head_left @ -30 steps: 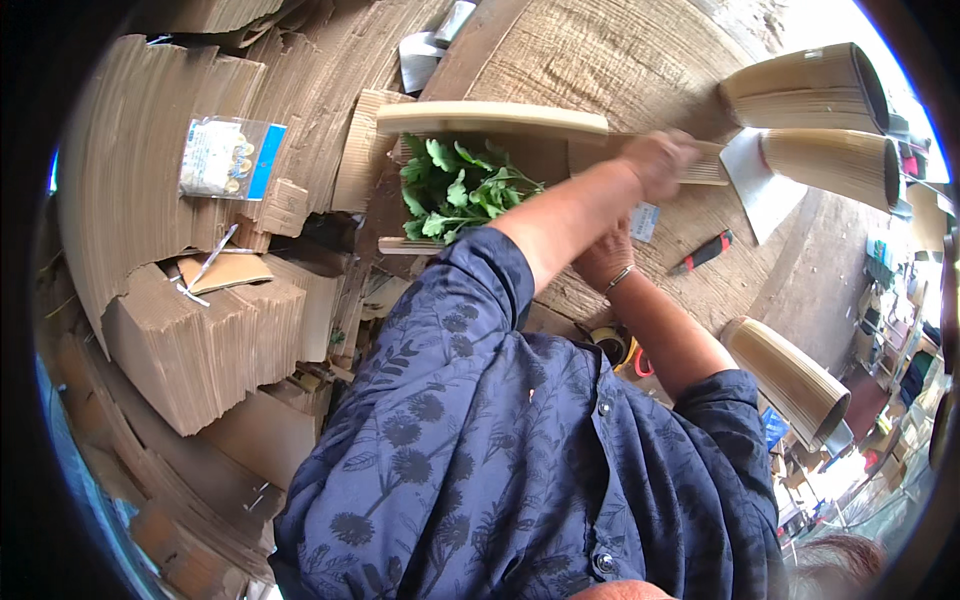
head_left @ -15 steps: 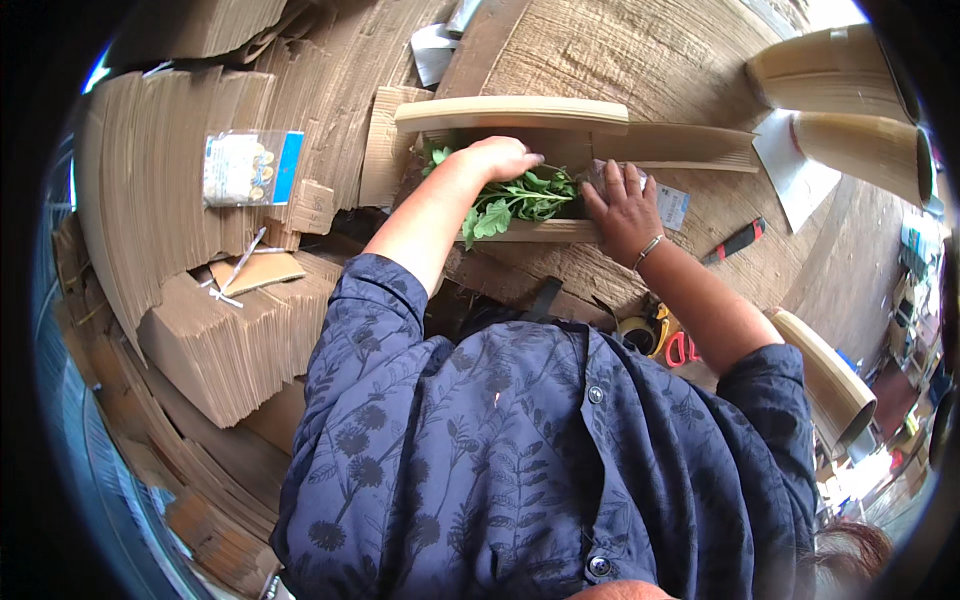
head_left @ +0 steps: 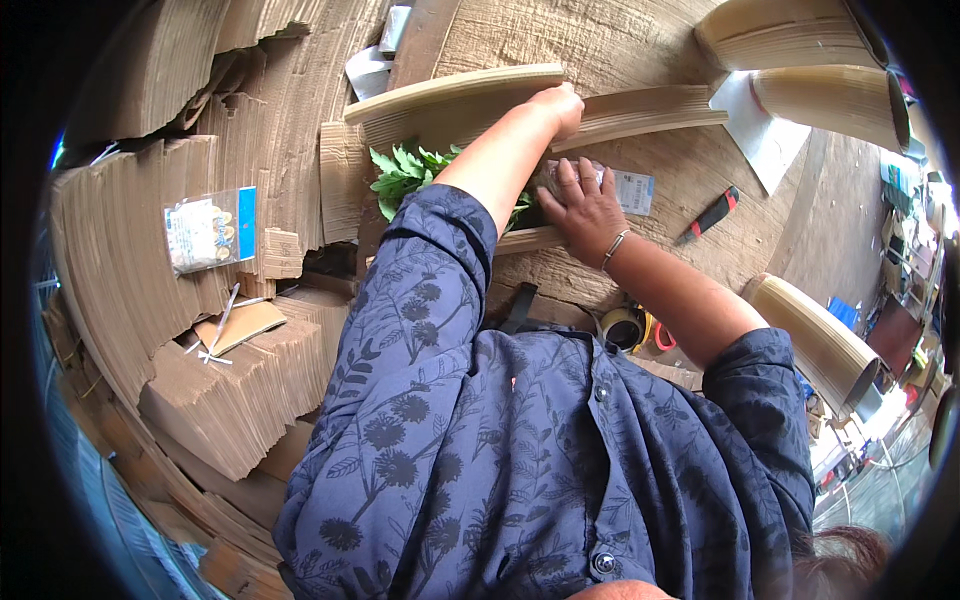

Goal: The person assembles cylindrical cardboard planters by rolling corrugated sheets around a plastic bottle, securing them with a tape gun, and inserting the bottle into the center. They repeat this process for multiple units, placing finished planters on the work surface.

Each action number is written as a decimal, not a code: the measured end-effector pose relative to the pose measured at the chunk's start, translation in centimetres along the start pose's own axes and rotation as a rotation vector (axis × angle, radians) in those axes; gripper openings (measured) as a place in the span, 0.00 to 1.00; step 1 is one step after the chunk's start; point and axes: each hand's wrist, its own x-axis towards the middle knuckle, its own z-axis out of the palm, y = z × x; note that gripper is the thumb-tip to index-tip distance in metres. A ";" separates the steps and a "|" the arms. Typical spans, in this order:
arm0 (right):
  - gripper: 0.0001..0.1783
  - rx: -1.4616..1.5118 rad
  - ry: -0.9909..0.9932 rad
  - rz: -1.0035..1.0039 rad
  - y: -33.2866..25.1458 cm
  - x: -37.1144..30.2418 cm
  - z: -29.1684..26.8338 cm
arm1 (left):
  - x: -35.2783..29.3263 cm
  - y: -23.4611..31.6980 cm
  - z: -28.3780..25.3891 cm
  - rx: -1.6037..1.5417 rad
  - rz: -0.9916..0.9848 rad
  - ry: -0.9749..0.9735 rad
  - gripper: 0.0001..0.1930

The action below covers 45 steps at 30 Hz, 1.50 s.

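Observation:
A leafy green plant lies in an unfolded corrugated cardboard box. My left hand reaches across it, closed at the far side of the box where two raised flaps meet; its fingertips are partly hidden. My left forearm covers part of the leaves. My right hand lies with fingers spread on the clear-wrapped end of the plant. Beside those fingers shows a white printed label.
A red and black utility knife lies on the wooden table. Stacks of flat cardboard stand at left, with a clear packet on them. Curled cardboard sleeves stand at right. A tape roll is near my body.
My left hand has moved from the leaves to the far flaps, now closed there. The right hand stays spread on the wrapped end. The whole view has shifted slightly.

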 end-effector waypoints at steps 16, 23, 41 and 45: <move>0.42 0.080 -0.185 -0.006 2.1 3.4 -2.9 | -17.5 -7.2 2.8 -0.275 0.430 0.574 0.12; 0.49 0.102 -0.209 -0.006 1.9 3.8 -3.6 | -18.6 -6.3 5.8 -0.161 -0.107 0.136 0.34; 0.58 0.148 -0.645 -0.116 5.7 11.5 -5.5 | -16.8 -10.7 1.7 -0.511 -0.326 0.059 0.29; 0.57 0.188 -0.748 -0.133 5.7 14.0 -5.5 | -17.6 -5.9 1.4 -0.344 0.155 0.577 0.26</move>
